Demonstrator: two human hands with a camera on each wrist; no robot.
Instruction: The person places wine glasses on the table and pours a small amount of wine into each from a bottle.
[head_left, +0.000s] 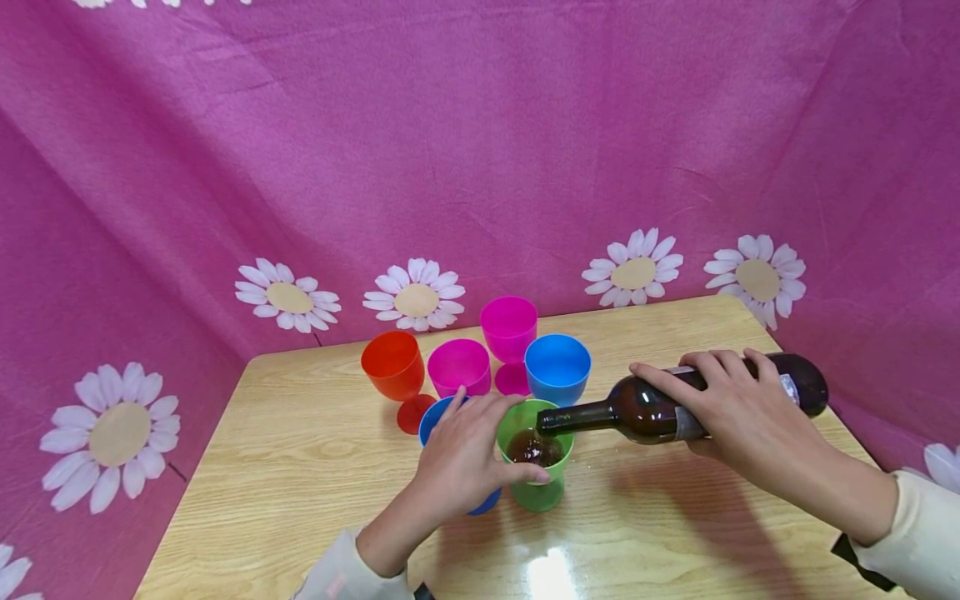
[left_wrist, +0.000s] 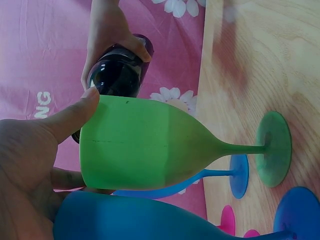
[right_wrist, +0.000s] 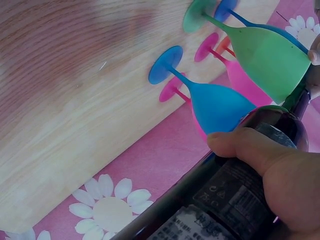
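A dark wine bottle lies almost level in my right hand, which grips it round the body. Its neck reaches over the rim of a green goblet, and dark liquid shows inside that goblet. With thumb and fingers, my left hand holds the green goblet near its rim; the goblet's foot rests on the table. Close beside it stands a dark blue goblet, partly hidden by the left hand in the head view. The bottle's label faces the right wrist camera.
On the wooden table, behind the hands, stand an orange-red goblet, two pink goblets and a lighter blue goblet. A pink cloth with white daisies hangs around the table's back and sides.
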